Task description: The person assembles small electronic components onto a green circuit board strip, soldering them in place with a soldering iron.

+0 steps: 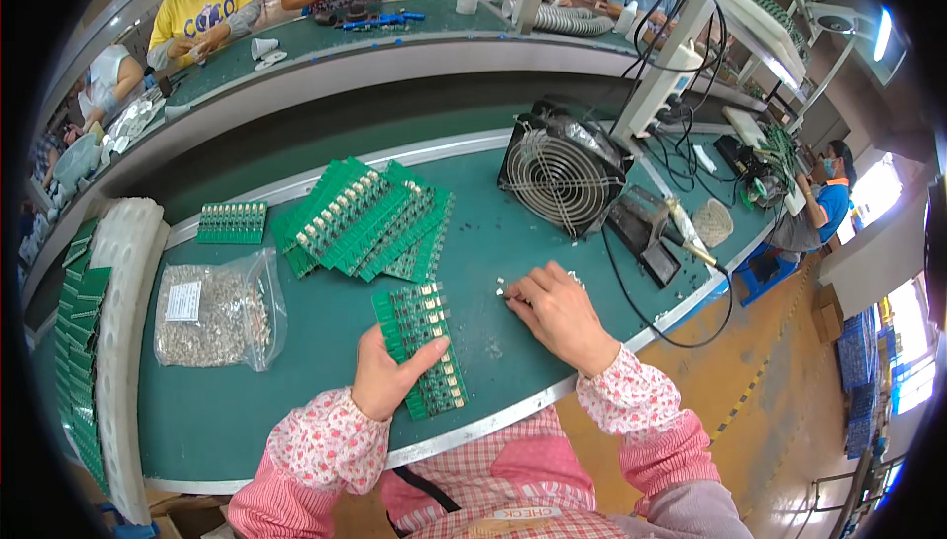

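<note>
My left hand [387, 373] is closed round the edge of a green circuit board panel [426, 342], thumb on top. A row of small white connectors runs along this panel. To the right, my right hand [552, 310] rests low over the table with thumb and fingertips pinched together. A few tiny white parts [500, 284] lie at those fingertips; whether one is between them cannot be made out. More white pieces show just behind the hand, partly hidden by it. Beyond my left hand sits a fanned stack of similar green panels [345, 214], some with white connectors.
A clear bag of small pale parts [212, 317] and one separate panel [232, 222] lie left. Boards stand in a white foam rack [133, 342] at the left edge. A black fan [560, 174], a soldering iron [688, 226] and cables occupy the right. Co-workers sit beyond.
</note>
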The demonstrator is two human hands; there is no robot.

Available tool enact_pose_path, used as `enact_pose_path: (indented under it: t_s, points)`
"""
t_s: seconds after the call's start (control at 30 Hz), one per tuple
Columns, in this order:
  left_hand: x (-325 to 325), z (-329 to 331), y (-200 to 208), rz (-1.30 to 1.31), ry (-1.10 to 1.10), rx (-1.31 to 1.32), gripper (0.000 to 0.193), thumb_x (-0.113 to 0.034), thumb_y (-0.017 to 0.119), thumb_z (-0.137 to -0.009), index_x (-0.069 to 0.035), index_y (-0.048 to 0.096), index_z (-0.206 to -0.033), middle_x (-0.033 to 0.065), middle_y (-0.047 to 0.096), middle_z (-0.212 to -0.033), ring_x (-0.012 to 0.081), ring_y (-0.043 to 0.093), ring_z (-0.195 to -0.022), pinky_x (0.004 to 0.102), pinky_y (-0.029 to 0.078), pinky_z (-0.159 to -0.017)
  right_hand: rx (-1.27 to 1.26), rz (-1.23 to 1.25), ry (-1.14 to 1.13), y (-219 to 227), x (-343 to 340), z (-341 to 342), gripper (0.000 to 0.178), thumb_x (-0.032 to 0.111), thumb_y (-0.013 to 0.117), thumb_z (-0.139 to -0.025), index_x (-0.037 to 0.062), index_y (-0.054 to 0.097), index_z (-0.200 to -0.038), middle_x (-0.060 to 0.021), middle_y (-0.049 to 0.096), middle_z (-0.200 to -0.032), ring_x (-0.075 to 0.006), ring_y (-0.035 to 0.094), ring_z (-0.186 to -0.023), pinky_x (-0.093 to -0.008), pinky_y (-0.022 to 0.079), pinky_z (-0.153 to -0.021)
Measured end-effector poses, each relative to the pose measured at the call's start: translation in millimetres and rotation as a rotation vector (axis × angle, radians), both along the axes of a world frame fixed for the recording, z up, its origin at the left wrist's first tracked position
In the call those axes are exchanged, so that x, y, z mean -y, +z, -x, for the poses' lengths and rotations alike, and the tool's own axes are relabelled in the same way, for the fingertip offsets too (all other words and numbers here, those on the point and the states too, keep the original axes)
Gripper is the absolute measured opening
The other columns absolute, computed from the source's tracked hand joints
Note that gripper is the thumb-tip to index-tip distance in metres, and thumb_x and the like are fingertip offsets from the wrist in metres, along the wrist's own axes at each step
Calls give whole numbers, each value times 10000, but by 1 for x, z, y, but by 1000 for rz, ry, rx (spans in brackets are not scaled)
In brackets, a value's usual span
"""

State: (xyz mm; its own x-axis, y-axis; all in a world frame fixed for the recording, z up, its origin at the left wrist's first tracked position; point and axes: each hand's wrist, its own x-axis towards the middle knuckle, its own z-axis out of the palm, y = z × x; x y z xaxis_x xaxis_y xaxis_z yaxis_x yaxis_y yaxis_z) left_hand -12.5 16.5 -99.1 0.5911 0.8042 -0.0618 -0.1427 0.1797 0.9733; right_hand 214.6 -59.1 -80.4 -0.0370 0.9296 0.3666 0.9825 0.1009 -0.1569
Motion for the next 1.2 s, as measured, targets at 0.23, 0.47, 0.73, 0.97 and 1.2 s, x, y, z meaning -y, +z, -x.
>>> enact_pose_path:
  t_s: [0.23, 0.47, 0.73, 0.97, 1.2]
  points:
    - [0, 2, 4, 13, -18, -16, 232, -46, 705, -780, -4, 603, -984, 25, 637, -861, 103, 602, -728, 269, 508, -671, -120, -8, -29, 8, -4, -1, 133, 109, 665, -766, 68, 636, -890, -61, 564, -799, -242, 530, -822, -354, 464, -729]
    - [-4, 0, 0, 36, -37, 22, 224, -50, 711, -786, 9, 615, -979, 40, 656, -879, 95, 614, -757, 261, 514, -673, -42, -10, -39, 0, -23, -1, 137, 121, 691, -752, 54, 612, -841, -52, 570, -794, -241, 525, -798, -350, 456, -695]
    - [1, 3, 3, -38, 3, -24, 242, -72, 715, -787, 7, 614, -993, 42, 658, -886, 92, 611, -770, 260, 509, -696, -497, -13, -51, 15, -9, 21, 125, 68, 687, -779, 24, 608, -865, -82, 627, -787, -209, 612, -739, -306, 498, -657]
    - [-4, 0, 2, -48, -9, -46, 226, -61, 707, -794, 8, 612, -988, 34, 659, -883, 89, 610, -756, 257, 508, -679, -1189, 162, -35, 0, -3, 41, 167, 86, 713, -796, -17, 654, -915, -58, 679, -848, -85, 618, -742, -226, 501, -700]
    - [-1, -2, 1, -69, 15, -32, 220, -51, 699, -796, -1, 613, -992, 29, 656, -892, 84, 607, -768, 250, 506, -689, -1566, 213, 34, -2, -7, 57, 157, 122, 659, -861, -25, 653, -915, -44, 662, -887, -76, 603, -791, -215, 506, -682]
